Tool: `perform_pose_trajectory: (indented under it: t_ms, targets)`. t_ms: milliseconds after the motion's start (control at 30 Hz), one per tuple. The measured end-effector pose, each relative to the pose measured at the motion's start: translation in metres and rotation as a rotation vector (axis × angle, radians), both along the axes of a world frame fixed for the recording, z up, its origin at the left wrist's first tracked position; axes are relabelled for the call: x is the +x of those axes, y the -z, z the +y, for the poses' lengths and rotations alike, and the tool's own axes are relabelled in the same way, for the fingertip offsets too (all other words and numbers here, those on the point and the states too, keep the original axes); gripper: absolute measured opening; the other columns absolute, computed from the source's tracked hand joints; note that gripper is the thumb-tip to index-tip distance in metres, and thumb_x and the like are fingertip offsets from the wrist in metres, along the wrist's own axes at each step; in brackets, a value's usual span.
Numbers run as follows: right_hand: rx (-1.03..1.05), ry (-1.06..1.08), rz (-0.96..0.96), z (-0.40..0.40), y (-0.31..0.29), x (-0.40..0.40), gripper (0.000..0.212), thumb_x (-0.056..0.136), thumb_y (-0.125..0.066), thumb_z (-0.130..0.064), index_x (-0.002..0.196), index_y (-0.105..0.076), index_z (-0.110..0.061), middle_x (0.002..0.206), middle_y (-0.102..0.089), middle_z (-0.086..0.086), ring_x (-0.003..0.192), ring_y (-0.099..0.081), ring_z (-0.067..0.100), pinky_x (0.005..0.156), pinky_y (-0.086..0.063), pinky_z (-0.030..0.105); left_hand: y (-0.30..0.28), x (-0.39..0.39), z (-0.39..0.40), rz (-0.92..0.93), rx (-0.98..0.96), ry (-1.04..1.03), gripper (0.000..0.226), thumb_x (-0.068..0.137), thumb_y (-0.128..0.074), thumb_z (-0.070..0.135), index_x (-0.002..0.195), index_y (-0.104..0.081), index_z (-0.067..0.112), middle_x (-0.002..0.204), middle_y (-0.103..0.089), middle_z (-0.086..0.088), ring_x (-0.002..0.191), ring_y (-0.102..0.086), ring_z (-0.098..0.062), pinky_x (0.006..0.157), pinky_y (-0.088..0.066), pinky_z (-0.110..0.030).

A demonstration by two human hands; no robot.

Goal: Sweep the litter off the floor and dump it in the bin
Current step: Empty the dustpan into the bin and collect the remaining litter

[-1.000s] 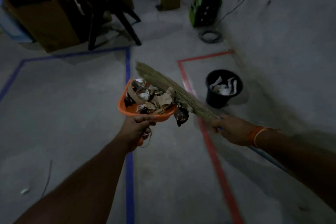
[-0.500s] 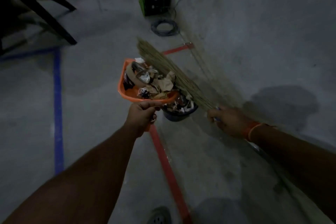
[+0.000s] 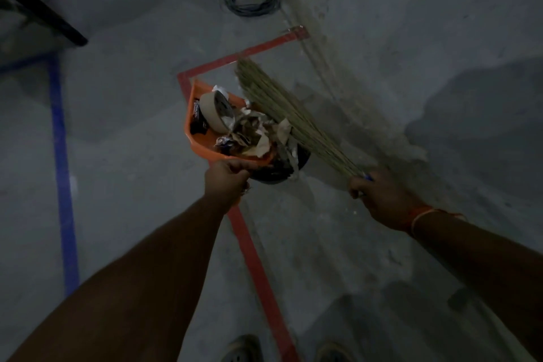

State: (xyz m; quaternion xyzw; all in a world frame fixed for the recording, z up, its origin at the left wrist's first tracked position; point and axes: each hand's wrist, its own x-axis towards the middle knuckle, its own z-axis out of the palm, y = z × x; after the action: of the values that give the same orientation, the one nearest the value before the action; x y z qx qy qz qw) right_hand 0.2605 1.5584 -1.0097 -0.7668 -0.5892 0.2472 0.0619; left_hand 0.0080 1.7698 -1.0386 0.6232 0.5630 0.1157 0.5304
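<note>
Head view, looking down at a concrete floor (image 3: 123, 173). The left hand (image 3: 227, 182) grips the near edge of an orange dustpan (image 3: 199, 144), fingers curled round its handle; the handle itself is hidden under the hand. The pan is held in the air over a black bin (image 3: 296, 164), of which only the near rim and part of the wall show beneath the pan. The right hand (image 3: 382, 200) is clenched round the neck of a grass broom (image 3: 282, 114), whose bristle head lies along the far-right side of the pan, against the heaped litter (image 3: 252, 132).

The litter is crumpled paper, wrappers and a roll of tape (image 3: 213, 112) at the pan's far-left corner. It looks light, loose and springy; paper scraps at the right edge already overhang the bin. Such a load is likely to slide unevenly, the roll going first once the pan tilts. The pan appears to be stiff, thin plastic, best held at the handle as here. The broom bristles are flexible and suited to holding back or raking the heap.

The bin stands inside a red tape outline (image 3: 249, 247) near its far-left corner; a blue tape line (image 3: 63, 170) runs well apart to the left.
</note>
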Motion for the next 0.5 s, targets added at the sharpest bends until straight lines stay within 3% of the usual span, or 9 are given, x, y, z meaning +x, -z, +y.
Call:
perform_pose_trajectory:
  t_ms: [100,233,333,400,500]
  targets:
    - [-0.018,0.022,-0.006,-0.001,0.005,0.011,0.025,0.075,-0.057,0.011,0.084,-0.059,-0.012,0.085,-0.048,0.012,0.071,-0.047,0.026,0.06,-0.028,0.025,-0.004,0.005,0.002,0.1,0.076,0.012,0.03,0.091,-0.058,0.002,0.085,-0.077,0.025,0.069,-0.073,-0.006,0.053,-0.066,-0.013,0.049,-0.053,-0.023]
    - [-0.021,0.052,-0.011,0.0,0.008,0.019,0.028,0.074,-0.059,0.01,0.089,-0.06,-0.013,0.091,-0.046,0.01,0.073,-0.046,0.025,0.064,-0.028,0.025,-0.01,0.013,0.003,0.222,0.134,0.076,0.024,0.091,-0.06,0.005,0.091,-0.079,0.02,0.065,-0.07,-0.003,0.046,-0.062,-0.01,0.04,-0.046,-0.022]
    - [-0.037,0.073,-0.022,0.004,0.006,0.018,0.02,0.088,-0.052,0.001,0.099,-0.061,-0.013,0.086,-0.04,0.001,0.081,-0.041,0.02,0.06,-0.029,0.024,-0.016,0.017,0.001,0.326,0.206,0.202,0.028,0.089,-0.057,0.003,0.093,-0.079,0.018,0.072,-0.073,0.001,0.055,-0.067,-0.007,0.053,-0.054,-0.02]
    - [-0.032,0.097,-0.013,0.004,0.005,0.016,0.018,0.091,-0.05,-0.001,0.102,-0.062,-0.008,0.078,-0.037,-0.003,0.078,-0.039,0.019,0.053,-0.028,0.011,-0.022,0.022,-0.002,0.37,0.194,0.243,0.031,0.086,-0.055,-0.001,0.093,-0.079,0.017,0.074,-0.072,0.0,0.058,-0.067,-0.011,0.057,-0.056,-0.024]
    - [0.045,0.076,-0.03,-0.001,0.006,0.01,0.026,0.07,-0.064,0.011,0.084,-0.06,-0.01,0.074,-0.034,0.0,0.061,-0.033,0.018,0.051,-0.015,0.013,-0.027,0.028,-0.006,0.402,0.206,0.272,0.032,0.083,-0.055,-0.005,0.094,-0.08,0.013,0.083,-0.074,-0.006,0.068,-0.068,-0.02,0.067,-0.059,-0.032]
